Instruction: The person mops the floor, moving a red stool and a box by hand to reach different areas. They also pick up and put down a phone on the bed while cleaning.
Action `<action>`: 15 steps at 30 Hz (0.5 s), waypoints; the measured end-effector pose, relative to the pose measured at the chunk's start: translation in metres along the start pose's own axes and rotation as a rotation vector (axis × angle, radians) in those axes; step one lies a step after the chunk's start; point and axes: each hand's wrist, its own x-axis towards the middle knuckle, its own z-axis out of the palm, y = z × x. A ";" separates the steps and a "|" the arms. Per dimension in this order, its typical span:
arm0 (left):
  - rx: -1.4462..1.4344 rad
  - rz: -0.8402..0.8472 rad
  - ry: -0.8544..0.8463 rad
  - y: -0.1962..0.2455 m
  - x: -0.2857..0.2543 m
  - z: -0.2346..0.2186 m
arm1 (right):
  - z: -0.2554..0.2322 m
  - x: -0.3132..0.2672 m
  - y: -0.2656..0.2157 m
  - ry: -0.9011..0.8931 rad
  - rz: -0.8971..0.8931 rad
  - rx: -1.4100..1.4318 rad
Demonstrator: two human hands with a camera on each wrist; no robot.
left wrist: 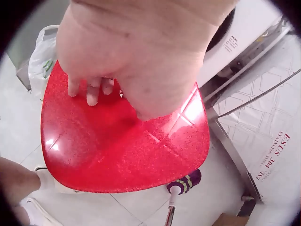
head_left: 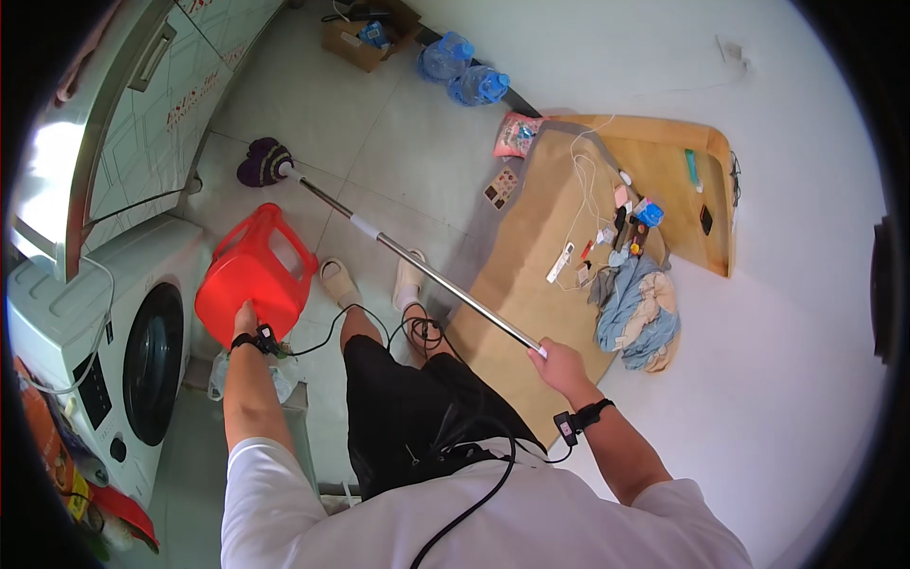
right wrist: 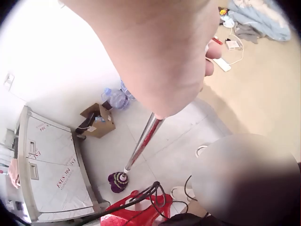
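Observation:
A red plastic stool [head_left: 242, 280] is held by my left hand [head_left: 245, 318] at its seat. It is tilted, its legs pointing forward, away from me. In the left wrist view the seat [left wrist: 117, 155] lies beneath the hand, several fingertips [left wrist: 93, 94] showing near its middle. My right hand [head_left: 563, 368] grips the end of a metal mop handle [head_left: 417, 259]. That handle slants down across the front of me to the far left. At its lower end, the purple mop head [head_left: 261, 163] with pale stripes lies on the floor, just beyond the stool legs.
A white washing machine [head_left: 100, 332] and a cabinet [head_left: 152, 123] line the left side. Farther ahead are a cardboard box [head_left: 355, 47] and water bottles [head_left: 445, 59]. On the right, a tan mat [head_left: 512, 275] bears cables, small items and crumpled clothes [head_left: 637, 313]. A black cable hangs by my legs.

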 end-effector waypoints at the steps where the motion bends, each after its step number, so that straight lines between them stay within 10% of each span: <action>1: 0.082 0.001 0.016 0.001 -0.003 -0.001 | 0.001 0.000 0.000 -0.004 -0.001 0.006; 5: 0.121 0.215 0.009 -0.015 0.027 -0.021 | -0.005 -0.004 0.003 0.084 0.004 0.082; 15: -0.353 0.174 -0.118 -0.004 -0.185 -0.067 | -0.008 -0.089 0.103 0.038 -0.041 0.288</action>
